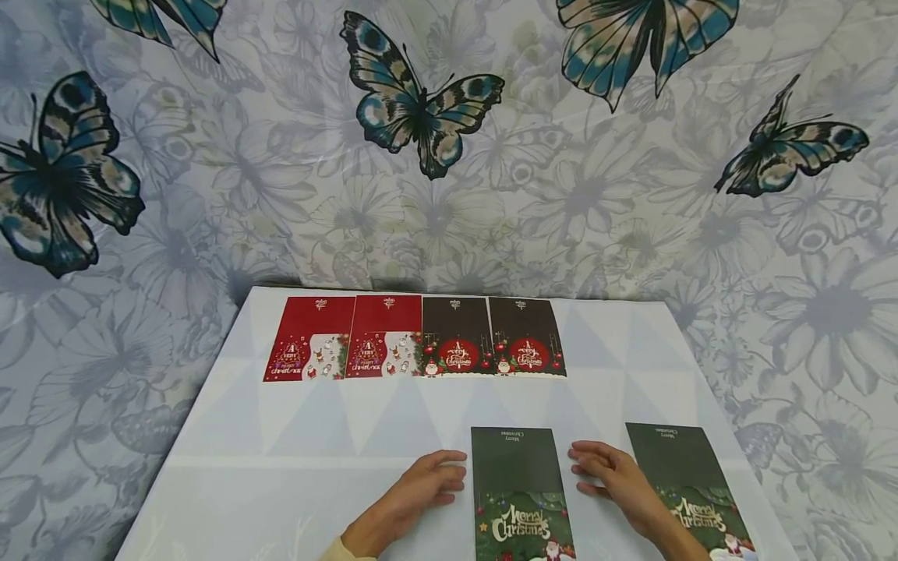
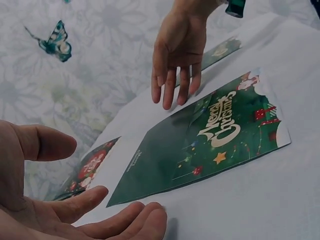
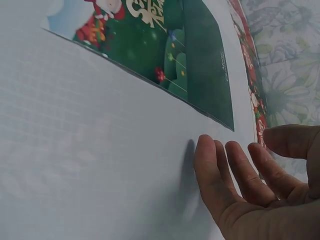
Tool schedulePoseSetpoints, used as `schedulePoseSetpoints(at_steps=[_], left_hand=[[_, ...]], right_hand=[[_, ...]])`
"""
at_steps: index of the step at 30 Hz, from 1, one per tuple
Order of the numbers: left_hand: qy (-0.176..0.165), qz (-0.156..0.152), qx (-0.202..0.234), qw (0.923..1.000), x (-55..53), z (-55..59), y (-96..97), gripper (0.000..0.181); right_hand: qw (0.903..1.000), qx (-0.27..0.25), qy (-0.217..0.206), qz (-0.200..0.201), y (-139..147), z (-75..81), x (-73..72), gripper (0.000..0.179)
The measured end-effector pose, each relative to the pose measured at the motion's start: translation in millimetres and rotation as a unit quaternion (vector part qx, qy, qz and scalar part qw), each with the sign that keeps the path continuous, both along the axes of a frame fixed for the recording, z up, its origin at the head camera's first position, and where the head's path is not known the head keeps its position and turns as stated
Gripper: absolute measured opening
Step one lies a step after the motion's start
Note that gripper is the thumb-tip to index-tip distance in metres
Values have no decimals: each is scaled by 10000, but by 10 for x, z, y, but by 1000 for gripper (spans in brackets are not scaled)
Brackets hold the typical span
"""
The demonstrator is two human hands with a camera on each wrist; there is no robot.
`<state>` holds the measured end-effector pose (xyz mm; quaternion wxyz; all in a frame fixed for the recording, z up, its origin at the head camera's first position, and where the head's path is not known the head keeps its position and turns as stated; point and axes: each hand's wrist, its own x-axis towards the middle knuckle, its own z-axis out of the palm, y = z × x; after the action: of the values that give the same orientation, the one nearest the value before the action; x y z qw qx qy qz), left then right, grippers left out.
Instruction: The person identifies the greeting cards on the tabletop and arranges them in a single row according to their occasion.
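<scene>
A green Christmas card (image 1: 515, 471) lies unfolded and flat on the white table between my two hands, its "Merry Christmas" print towards me. My left hand (image 1: 415, 499) is beside its left edge, fingers relaxed and apart from it. On the other side, my right hand (image 1: 620, 487) hovers with loosely bent fingers between this card and a second green card (image 1: 684, 463). Part of that second card is hidden by my right forearm. In the left wrist view, the near green card (image 2: 200, 140) spreads between both hands. Neither hand holds anything.
Along the table's far edge lies a row of cards: two red cards (image 1: 319, 315) (image 1: 388, 314) on the left, two dark cards (image 1: 454, 318) (image 1: 525, 318) on the right. A patterned white table (image 1: 309, 421) meets a butterfly-print cloth backdrop (image 1: 281, 179) behind.
</scene>
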<state>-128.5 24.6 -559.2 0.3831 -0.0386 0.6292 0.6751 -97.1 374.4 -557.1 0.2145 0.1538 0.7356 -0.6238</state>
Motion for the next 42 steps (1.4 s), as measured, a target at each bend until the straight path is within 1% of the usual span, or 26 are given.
schedulePoseSetpoints(at_steps=[2,7,16,22,30,36,42], left_hand=[[-96,17,77,9999,26,-5,12,49],[-241,-34,233,9994,83,-12,48,47],[-241,-57,311,9992,111,36,80,46],[-210,-2,348,9992,119,24,96,44],[-209,36,337,9992,112,-3,104,45],[-141,129,467,9987,118,-37,109,43],[-145,222,734,9970,140,-21,140,42]], right_hand=[[10000,-63,-70,1,-6,-11,32,55],[9998,-151,-90,6,-30,-31,81,55],[9997,-210,-121,-12,-78,-44,106,53],[9993,-340,-110,60,-98,-42,110,54],[9993,-356,-91,32,-122,-57,113,54],[9992,-368,-45,123,-118,-63,117,55],[9992,-378,-10,94,-122,-45,110,56]])
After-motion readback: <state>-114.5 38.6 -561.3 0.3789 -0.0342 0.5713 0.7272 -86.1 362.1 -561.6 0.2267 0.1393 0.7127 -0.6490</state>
